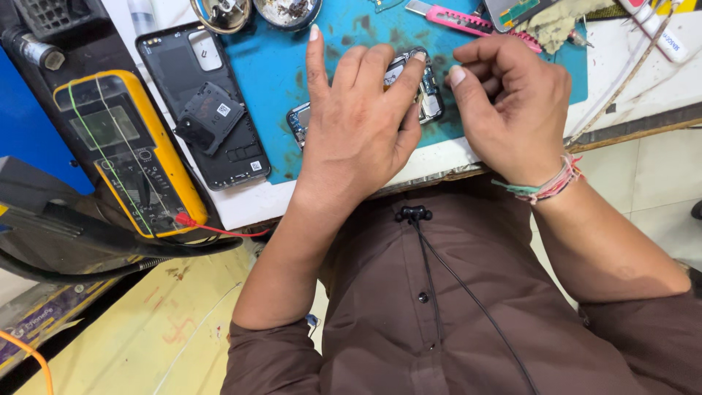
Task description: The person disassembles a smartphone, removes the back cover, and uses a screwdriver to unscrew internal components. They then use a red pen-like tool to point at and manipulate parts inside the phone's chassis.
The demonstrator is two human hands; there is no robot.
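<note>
Phone repair workbench, small workshop. Stained teal rubber work mat (278, 80) across upper centre. Yellow-cased digital multimeter (128, 150) at left, red probe lead (219, 230) trailing. Black plastic phone back cover (201, 102) beside it, upper left. Pink utility knife (457, 20) along top edge. Two round metal parts dishes (256, 11) at top.

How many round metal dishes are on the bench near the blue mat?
2. One metal dish lies at the top edge, just above the black phone back cover. The second dish is right beside it, over the blue mat. Both are cut off; more may be hidden.
</note>
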